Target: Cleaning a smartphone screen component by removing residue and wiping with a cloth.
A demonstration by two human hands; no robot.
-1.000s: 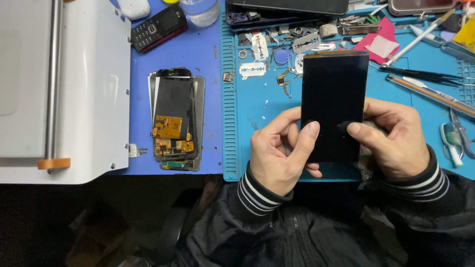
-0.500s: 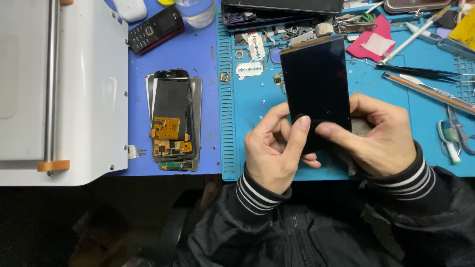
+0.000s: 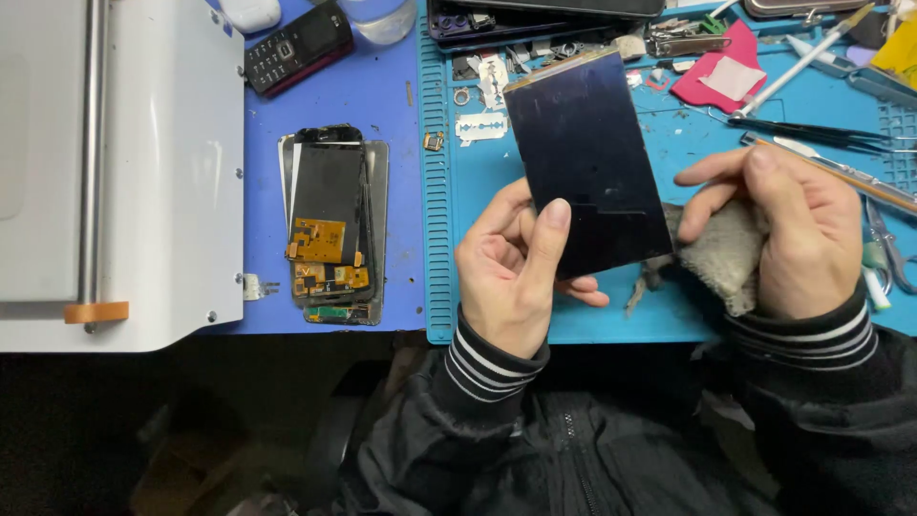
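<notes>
Holding a dark screen panel (image 3: 590, 162) by its bottom edge, the left hand (image 3: 511, 277) pinched it between thumb and fingers above the near edge of the blue mat (image 3: 458, 220). The right hand (image 3: 793, 234) was curled around a grey cloth (image 3: 721, 248), just beside the panel. A taken-apart phone (image 3: 332, 225) lay left of the mat, near a white machine (image 3: 115, 162).

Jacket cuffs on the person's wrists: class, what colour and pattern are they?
Black with thin white stripes, on both jacket cuffs; the head view shows it.
</notes>
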